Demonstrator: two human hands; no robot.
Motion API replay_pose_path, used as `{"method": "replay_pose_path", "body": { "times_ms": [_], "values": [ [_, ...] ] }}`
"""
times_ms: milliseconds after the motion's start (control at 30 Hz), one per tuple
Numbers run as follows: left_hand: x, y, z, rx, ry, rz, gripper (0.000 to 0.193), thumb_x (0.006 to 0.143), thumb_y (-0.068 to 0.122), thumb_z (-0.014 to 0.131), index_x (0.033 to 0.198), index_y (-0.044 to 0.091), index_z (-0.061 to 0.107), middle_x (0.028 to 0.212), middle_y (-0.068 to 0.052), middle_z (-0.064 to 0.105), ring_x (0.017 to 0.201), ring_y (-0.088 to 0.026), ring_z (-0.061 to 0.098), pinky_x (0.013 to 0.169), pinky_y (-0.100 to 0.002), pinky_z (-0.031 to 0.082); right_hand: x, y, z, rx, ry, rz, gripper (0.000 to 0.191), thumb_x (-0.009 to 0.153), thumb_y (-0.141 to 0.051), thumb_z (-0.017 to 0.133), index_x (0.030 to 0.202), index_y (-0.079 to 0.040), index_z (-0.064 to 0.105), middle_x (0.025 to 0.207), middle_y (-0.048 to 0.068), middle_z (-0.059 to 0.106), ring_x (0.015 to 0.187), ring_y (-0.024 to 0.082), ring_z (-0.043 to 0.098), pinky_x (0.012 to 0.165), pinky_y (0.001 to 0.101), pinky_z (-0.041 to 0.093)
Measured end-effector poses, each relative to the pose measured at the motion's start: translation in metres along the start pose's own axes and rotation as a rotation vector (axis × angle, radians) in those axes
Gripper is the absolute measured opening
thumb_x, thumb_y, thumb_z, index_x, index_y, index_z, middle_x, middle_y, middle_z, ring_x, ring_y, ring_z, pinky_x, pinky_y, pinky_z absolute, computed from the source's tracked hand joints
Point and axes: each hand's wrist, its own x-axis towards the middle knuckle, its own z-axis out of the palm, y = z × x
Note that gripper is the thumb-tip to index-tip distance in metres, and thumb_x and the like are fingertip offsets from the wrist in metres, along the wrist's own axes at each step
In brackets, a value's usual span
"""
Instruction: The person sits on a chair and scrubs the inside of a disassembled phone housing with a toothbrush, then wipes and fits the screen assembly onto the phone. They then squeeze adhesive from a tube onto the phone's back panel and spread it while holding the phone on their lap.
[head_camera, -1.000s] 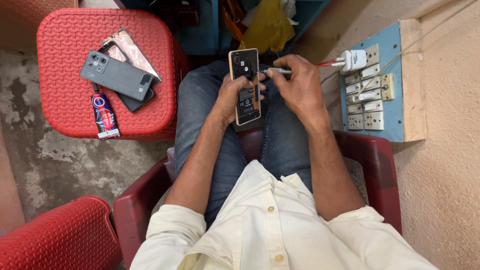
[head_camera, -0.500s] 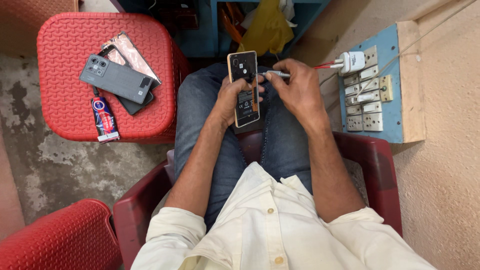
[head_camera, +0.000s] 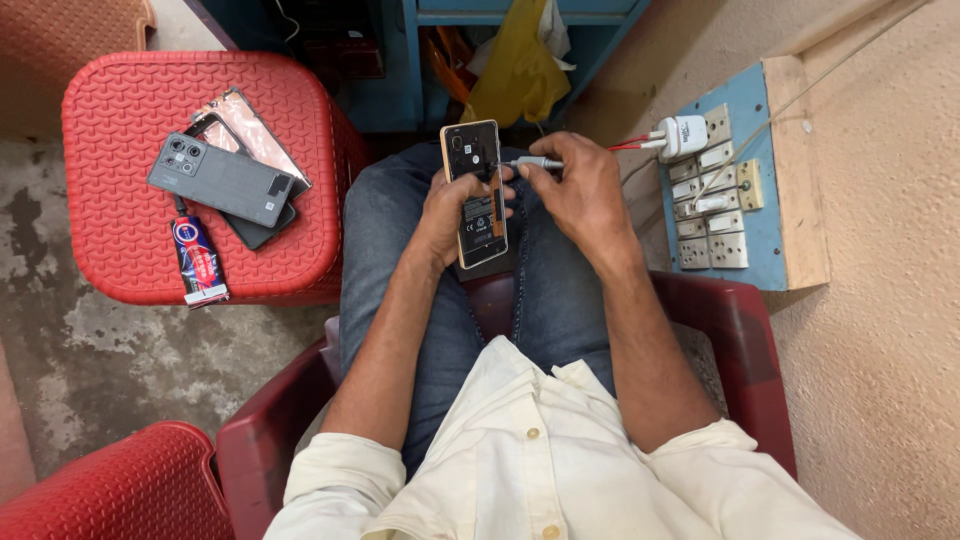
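Seated in a dark red chair (head_camera: 735, 330), legs in jeans, cream shirt at the bottom of the view. Held over the lap, between the knees: an opened phone (head_camera: 475, 192), back cover off, insides and battery facing up. Long axis running away from the body, camera end far, tilted slightly left at the top; near end resting toward the thighs. Left hand (head_camera: 450, 215) wrapped around the phone from its left side, thumb lying across the lower part, fingers curled beneath and hidden. Right hand (head_camera: 580, 190) closed in a pinch on a thin metal tool (head_camera: 532, 162), lying nearly level, tip pointing left and meeting the phone's right edge near the upper part. Red wires (head_camera: 632, 142) running from behind the right hand toward a white plug (head_camera: 685, 135) seated in a blue switchboard (head_camera: 745, 190) on the wall at right, just beside the right forearm. To the left, near the left knee, a red stool (head_camera: 120, 230) carrying a grey phone (head_camera: 220, 180) lying on other flat phone parts (head_camera: 255, 125), long axes slanting from upper left to lower right, and a small glue tube (head_camera: 198, 262) at the stool's near edge. Ahead of the knees, a blue shelf (head_camera: 410, 70) with a yellow cloth (head_camera: 520, 65) hanging in it. Part of another red seat (head_camera: 100, 495) at lower left.
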Motion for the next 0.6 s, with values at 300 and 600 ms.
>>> {"method": "replay_pose_path", "body": {
  "times_ms": [300, 600],
  "values": [
    [-0.0013, 0.0007, 0.0006, 0.023, 0.007, -0.002, 0.048, 0.079, 0.006, 0.052, 0.125, -0.007, 0.058, 0.115, -0.017, 0.070, 0.099, -0.025, 0.071, 0.083, -0.041, 0.065, 0.0011, -0.0023, 0.0001, -0.005, -0.005, 0.028, 0.024, 0.091, -0.015, 0.078, 0.106, 0.003, 0.072, 0.094, 0.017, 0.074, 0.076, 0.024, 0.073, 0.064, 0.0352, 0.057],
    [0.0009, 0.0003, -0.0013, 0.030, 0.010, -0.003, 0.046, 0.078, 0.004, 0.051, 0.121, -0.010, 0.061, 0.113, -0.018, 0.071, 0.097, -0.026, 0.071, 0.081, -0.042, 0.064, 0.0010, 0.0023, 0.0036, 0.015, 0.022, -0.010, 0.022, 0.090, -0.014, 0.079, 0.103, 0.003, 0.072, 0.093, 0.018, 0.073, 0.076, 0.026, 0.072, 0.065, 0.0365, 0.056]
  ]
}}
